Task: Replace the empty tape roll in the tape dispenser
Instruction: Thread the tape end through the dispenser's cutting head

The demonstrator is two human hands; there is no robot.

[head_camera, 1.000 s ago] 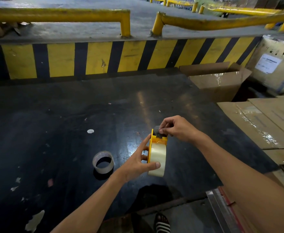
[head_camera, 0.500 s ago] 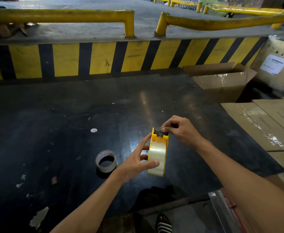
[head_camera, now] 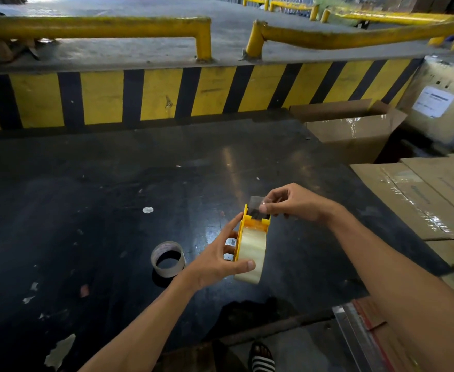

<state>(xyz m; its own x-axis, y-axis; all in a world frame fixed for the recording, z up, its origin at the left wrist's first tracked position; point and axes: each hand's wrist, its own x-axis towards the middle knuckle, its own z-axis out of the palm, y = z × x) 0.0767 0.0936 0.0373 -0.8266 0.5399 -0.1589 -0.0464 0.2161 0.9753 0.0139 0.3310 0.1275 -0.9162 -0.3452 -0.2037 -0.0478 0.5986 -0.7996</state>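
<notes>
While gripped, dispenser (head_camera: 252, 229) upright, lengthwise.

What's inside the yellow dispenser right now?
A full clear tape roll sits in the yellow dispenser, its free end pinched by the right hand. The roll's hub is hidden behind the left hand.

The tape dispenser (head_camera: 254, 224) at centre frame is glossy yellow plastic, and the roll (head_camera: 251, 253) in it is shiny, translucent film. Left of it, the empty core (head_camera: 167, 259) looks like matt cardboard on a dark, scuffed, glossy table (head_camera: 86, 197). At right, brown cardboard boxes (head_camera: 419, 200) carry glossy tape strips.
</notes>
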